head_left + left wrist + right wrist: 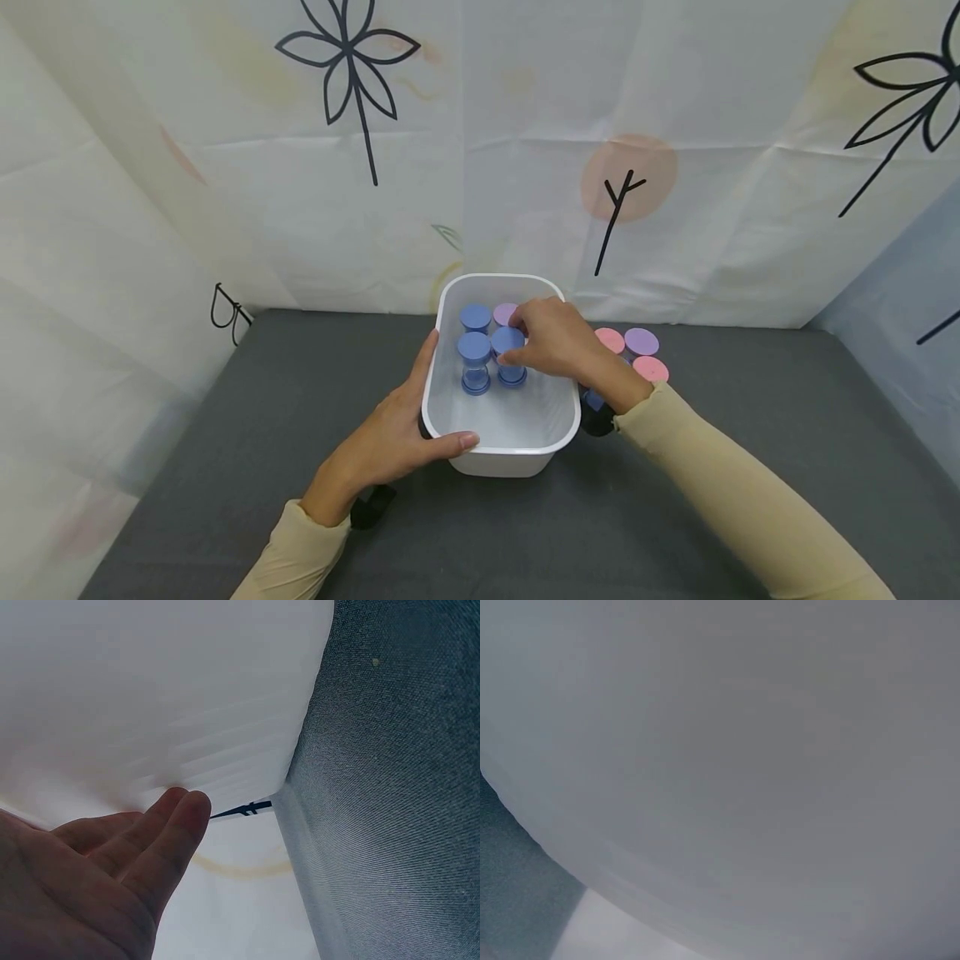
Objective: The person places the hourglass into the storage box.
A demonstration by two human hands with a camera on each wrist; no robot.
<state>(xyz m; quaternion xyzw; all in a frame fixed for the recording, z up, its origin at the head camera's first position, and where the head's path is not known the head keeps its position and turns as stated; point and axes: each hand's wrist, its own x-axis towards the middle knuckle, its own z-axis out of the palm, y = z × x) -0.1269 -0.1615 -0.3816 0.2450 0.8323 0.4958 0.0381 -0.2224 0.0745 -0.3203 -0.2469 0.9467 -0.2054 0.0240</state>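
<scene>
Fingers (517,354) of the right hand (558,337) curled round the top cap of a blue hourglass-shaped timer (511,360), pinching it inside the white tub (501,433). Left hand (390,437) wrapped over the tub's rim at about eight o'clock, thumb hooked inside the near wall, fingers (176,817) lying fairly straight against the outer wall, as seen from the left wrist. Right wrist view filled by pale plastic only; nothing further to tell from it.

Timer standing upright near the tub's centre, long axis vertical, caps facing up and down. Just beside it at nine o'clock another blue timer (475,363); at eleven o'clock a third blue one (476,318); at twelve o'clock a lilac cap (505,313), partly hidden by the hand. Outside the tub at three o'clock, on the grey counter (750,400), a cluster of pink and lilac timers (636,350), near the right wrist.

Judged as the setting-down stage: timer apparently resting on the tub floor, grip not yet released. Next move likely calling for loosening the pinch straight upward without tipping the piece against its neighbours, the tub kept steadied meanwhile.
</scene>
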